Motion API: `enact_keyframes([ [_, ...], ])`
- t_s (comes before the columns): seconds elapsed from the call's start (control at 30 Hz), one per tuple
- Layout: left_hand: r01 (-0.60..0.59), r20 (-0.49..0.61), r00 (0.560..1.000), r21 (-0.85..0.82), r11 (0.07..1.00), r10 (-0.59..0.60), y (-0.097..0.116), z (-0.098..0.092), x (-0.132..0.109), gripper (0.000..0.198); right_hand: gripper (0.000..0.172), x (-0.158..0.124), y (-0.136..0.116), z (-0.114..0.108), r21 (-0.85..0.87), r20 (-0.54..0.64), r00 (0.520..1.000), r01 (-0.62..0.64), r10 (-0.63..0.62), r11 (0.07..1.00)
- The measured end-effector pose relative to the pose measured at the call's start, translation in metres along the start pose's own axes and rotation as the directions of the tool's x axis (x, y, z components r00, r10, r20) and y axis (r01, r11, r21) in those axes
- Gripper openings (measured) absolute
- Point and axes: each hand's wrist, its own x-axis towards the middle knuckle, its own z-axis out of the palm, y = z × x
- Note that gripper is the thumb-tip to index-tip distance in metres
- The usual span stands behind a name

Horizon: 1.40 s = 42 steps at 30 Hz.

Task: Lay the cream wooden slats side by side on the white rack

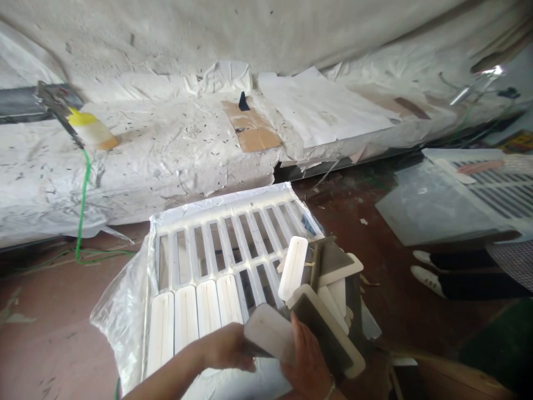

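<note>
A pale, flat piece with rounded corners (270, 332) is between my two hands, slightly blurred. My left hand (231, 347) is closed on its left end, with some fingers hidden behind it. Fingers of my right hand (307, 358) lie along its right edge, gripping it. Just beyond my right hand is a dark panel with a pale rounded rim (327, 330), tilted among a pile of similar pieces. A white rounded strip (293, 268) leans at the top of that pile. Several white strips (186, 314) lie side by side on the left of a white slatted rack (202, 272).
Behind the rack runs a long covered bench (175, 150) bearing a yellow-topped bottle (94, 129), cardboard (254, 130) and a small dark piece (244, 101). A green hose (83, 205) hangs at left. Another person's hand (481, 166) rests over a second rack (499, 194) at right.
</note>
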Motion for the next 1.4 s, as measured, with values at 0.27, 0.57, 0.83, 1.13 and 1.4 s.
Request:
enact_keyframes([
  [0.27,-0.036,-0.286,0.916,0.641,0.767,0.282,-0.038,-0.089,0.081,0.02,0.092,0.049,-0.029,0.055,0.226,-0.08,0.926,-0.344,0.369,0.911],
  [0.57,-0.049,-0.267,0.879,0.774,0.631,0.395,-0.053,-0.103,0.088,0.015,0.096,0.054,-0.061,0.099,0.438,0.142,0.819,-0.556,0.556,0.707],
  [0.83,-0.067,-0.108,0.932,0.887,0.457,0.345,-0.02,-0.124,0.085,0.014,0.096,0.068,-0.053,0.088,0.439,0.166,0.803,-0.58,0.573,0.686],
  [1.13,-0.055,-0.068,0.962,0.9,0.432,0.263,0.02,-0.134,0.097,0.02,0.097,0.078,-0.046,0.076,0.457,0.242,0.768,-0.629,0.593,0.628],
  [1.4,0.066,-0.22,0.959,0.785,0.615,0.177,-0.054,-0.109,0.125,0.018,0.093,0.038,-0.039,0.134,0.211,0.202,0.777,-0.629,0.596,0.749],
])
